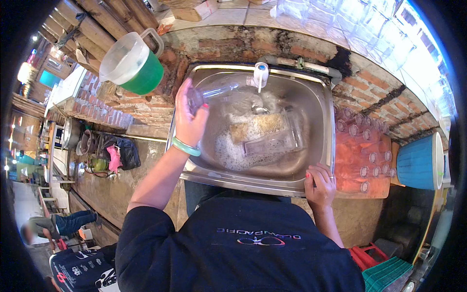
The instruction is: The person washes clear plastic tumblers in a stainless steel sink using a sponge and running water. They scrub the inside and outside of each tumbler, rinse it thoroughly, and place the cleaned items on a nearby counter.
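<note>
My left hand (191, 116) holds a clear glass bottle (219, 92) by its base, over the left side of a stainless steel sink (310, 120). The bottle's neck points towards the white plastic tap (261, 75). Glass bottles (270, 144) lie in soapy water in the sink, beside a yellowish sponge or scrubber (268, 123). At the sink's front right rim rests my right hand (321, 182), fingers bent, with nothing visible in it. Whether it grips the rim I cannot tell.
A plastic jug (142, 73) of green liquid stands at the upper left. Several bottles (365, 157) fill an orange-pink crate or tub right of the sink, near a blue bucket (416, 160). More clear glassware (339, 22) lines the tiled ledge. Two people (65, 224) are at the lower left.
</note>
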A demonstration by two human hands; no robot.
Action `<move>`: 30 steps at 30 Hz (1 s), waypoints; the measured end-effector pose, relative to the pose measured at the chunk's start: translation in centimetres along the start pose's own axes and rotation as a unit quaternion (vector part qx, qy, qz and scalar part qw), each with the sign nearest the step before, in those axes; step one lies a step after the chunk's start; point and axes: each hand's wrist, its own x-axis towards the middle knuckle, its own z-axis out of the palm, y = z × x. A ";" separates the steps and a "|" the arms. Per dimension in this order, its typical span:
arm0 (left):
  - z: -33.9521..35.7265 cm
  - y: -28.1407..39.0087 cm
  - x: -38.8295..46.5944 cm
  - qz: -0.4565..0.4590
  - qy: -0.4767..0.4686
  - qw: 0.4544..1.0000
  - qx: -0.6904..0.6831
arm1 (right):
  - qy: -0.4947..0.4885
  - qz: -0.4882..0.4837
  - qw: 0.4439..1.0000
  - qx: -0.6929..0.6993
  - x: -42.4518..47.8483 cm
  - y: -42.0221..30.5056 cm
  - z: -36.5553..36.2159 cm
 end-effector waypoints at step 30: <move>-0.3 -0.2 -1.0 -0.149 0.021 0.975 -0.166 | -0.007 0.009 1.000 -0.002 0.0 -0.2 0.0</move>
